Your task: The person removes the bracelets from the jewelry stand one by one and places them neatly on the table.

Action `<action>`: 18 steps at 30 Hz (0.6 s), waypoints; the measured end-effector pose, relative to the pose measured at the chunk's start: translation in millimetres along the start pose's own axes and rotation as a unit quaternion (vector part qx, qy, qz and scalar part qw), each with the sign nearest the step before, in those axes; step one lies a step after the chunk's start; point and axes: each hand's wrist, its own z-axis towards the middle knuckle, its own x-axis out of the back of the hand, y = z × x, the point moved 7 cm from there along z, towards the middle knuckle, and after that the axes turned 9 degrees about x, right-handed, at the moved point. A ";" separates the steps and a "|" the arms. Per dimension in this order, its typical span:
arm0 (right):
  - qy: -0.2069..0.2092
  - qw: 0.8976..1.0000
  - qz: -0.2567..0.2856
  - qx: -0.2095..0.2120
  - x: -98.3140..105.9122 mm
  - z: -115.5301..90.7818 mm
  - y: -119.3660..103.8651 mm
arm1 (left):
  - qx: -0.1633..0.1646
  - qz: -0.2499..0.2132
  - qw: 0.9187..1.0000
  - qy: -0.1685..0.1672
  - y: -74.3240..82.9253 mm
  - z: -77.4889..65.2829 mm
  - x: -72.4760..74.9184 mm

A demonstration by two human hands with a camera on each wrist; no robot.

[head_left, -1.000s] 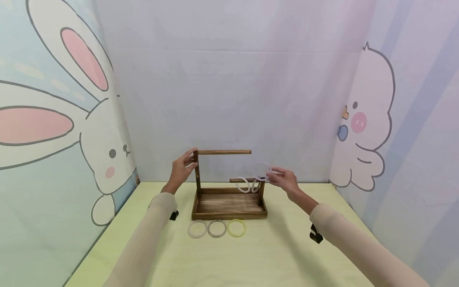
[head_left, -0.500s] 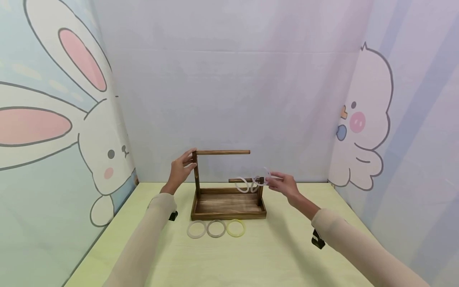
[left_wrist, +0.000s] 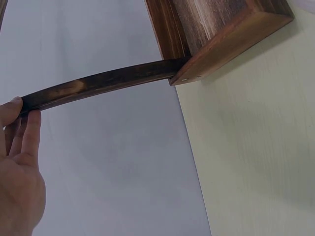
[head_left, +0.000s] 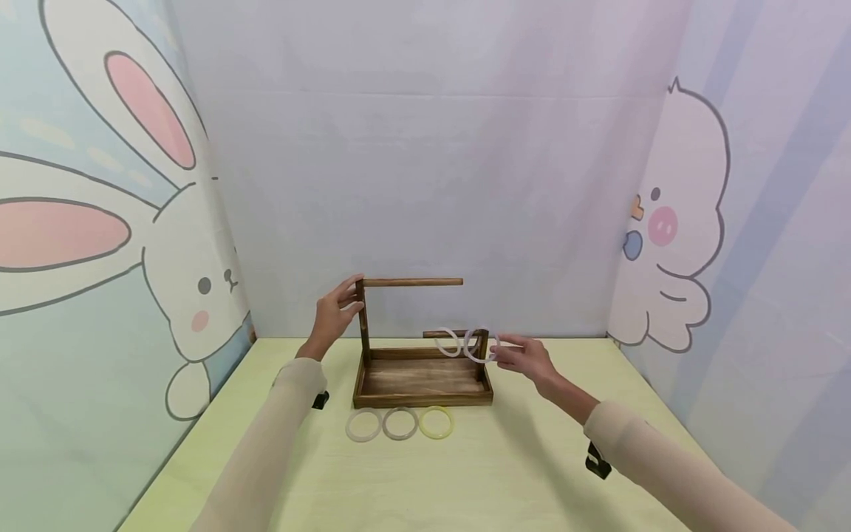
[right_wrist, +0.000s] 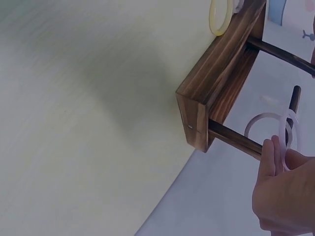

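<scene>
Progress appears partial; left hand [head_left: 332,316] grips brown wooden rack [head_left: 422,401]; white ring [head_left: 457,345] hangs on its lower bar [head_left: 429,335]; right hand [head_left: 527,359] pinches translucent lilac ring [right_wrist: 282,132] alongside; clear ring [head_left: 363,439], grey ring [head_left: 400,437], yellow ring [head_left: 436,436] lie unhung on pale surface [head_left: 399,491].

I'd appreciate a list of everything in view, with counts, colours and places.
Table: 1, pale yellow, foreground.
Backdrop: 1, pastel, cartoon prints, around the table.
Bangle stand: 1, brown, on the table.
Hung bangles: 2, pale, on lower bar.
Loose bangles: 3, whitish, grey, yellow, before the stand.
Held bangle: 1, pale lilac, in right hand.
Wrist devices: 2, black, near cuffs.
Sleeves: 2, beige, both arms.
Left hand: 1, gripping tall post.
Right hand: 1, by short post.
</scene>
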 end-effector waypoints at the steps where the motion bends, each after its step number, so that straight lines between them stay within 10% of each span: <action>1: -0.002 1.000 0.001 -0.002 -0.8 -1.8 1.5 | -0.001 -0.001 1.000 0.000 -0.1 0.1 0.1; 18: -0.035 0.999 0.004 -0.027 -19.8 -31.8 30.8 | 0.000 -0.002 1.000 0.001 -1.0 1.5 -0.6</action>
